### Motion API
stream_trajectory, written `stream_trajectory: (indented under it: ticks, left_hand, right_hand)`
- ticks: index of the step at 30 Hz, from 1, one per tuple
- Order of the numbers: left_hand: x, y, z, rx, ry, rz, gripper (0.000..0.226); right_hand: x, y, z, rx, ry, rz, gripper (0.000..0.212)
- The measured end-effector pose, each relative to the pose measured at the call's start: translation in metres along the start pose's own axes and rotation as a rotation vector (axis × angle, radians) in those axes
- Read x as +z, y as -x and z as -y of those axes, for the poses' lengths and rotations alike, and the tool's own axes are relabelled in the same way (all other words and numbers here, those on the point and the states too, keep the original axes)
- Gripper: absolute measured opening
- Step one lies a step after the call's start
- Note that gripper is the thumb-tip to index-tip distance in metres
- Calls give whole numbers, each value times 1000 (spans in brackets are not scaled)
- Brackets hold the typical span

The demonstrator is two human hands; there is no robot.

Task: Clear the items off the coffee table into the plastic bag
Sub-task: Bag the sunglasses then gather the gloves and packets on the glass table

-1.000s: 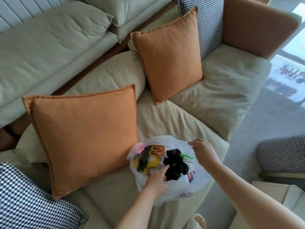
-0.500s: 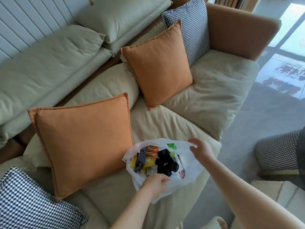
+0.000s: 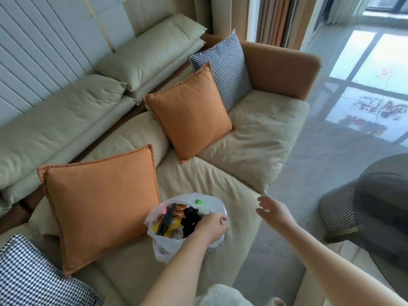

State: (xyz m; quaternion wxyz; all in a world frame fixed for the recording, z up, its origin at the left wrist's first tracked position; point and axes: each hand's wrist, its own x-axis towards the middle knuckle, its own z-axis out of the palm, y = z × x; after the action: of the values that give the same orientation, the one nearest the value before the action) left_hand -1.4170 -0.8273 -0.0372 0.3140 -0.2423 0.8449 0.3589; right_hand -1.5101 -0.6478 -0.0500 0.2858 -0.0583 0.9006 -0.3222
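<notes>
The plastic bag [image 3: 164, 244] sat on the sofa seat [image 3: 198, 180] near its front edge, mouth facing up, beside an orange cushion [image 3: 99, 204]. The left hand [image 3: 210, 226] gripped its rim; the right hand [image 3: 272, 209] hovered apart, fingers spread, over bare seat.

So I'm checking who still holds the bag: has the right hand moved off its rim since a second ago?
Yes. The right hand has let go and pulled right, away from the bag, now open above the seat cushion.

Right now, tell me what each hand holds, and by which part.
The left hand grips the plastic bag by its near rim. The right hand is open, holding nothing.
</notes>
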Motion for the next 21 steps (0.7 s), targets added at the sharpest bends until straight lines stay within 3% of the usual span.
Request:
stream_trajectory:
  ticks: [9,21]
  left_hand:
    - [73,4,-147,214,-335,74,40]
    - [206,-6,-311,583,-704,285,34]
  right_hand:
    - [-94,58,-111,153,335,-65,41]
    - [-188,135,-258,584,27,-342,40]
